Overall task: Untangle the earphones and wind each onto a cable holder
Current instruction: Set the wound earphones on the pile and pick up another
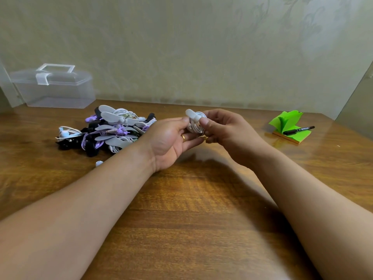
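**Both hands meet on a wound white earphone**

Both forearms reach in over the desk [181, 209] and meet mid-frame. The left hand [171, 142] lies palm up, pinching the coiled white earphone [194, 127] under its thumb. The right hand [224, 128] curls its fingers [204, 121] round the coil from the other side. Only the tip of the pale cable holder [190, 113] shows; cable and fingers hide the rest.
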The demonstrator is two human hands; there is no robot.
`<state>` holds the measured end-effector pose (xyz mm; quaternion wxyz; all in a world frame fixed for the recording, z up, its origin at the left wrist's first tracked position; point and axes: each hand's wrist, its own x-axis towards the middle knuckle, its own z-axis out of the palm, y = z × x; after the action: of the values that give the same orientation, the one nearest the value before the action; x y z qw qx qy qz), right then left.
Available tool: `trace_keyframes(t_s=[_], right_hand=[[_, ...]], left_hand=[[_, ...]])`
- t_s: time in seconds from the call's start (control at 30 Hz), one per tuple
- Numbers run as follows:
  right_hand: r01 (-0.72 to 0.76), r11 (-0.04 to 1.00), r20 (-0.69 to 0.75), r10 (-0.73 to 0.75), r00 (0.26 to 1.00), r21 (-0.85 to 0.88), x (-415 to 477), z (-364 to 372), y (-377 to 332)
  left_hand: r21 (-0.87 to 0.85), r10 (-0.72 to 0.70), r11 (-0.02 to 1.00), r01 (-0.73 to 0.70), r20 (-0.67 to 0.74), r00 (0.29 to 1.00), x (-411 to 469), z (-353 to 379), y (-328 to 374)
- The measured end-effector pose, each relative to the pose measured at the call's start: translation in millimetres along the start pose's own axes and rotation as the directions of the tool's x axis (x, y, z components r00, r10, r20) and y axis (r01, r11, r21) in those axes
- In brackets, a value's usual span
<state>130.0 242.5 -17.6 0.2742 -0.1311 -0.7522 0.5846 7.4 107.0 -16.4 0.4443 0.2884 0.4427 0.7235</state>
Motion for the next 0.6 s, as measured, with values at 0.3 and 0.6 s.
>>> trace_keyframes(t_s=[0.3, 0.6], right_hand=[[-0.066, 0.996, 0.053, 0.063, 0.997, 0.055, 1.9, -7.6, -1.2], [0.026, 0.986, 0.091, -0.012, 0.996, -0.164, -0.6, -10.2, -2.4]], left_hand=[[0.245, 0.104, 0.965, -0.096, -0.021, 0.994, 1.2, -4.5, 1.7], [0.264, -0.005, 0.965, 0.002, 0.010, 1.000, -10.6, 2.5, 3.6]])
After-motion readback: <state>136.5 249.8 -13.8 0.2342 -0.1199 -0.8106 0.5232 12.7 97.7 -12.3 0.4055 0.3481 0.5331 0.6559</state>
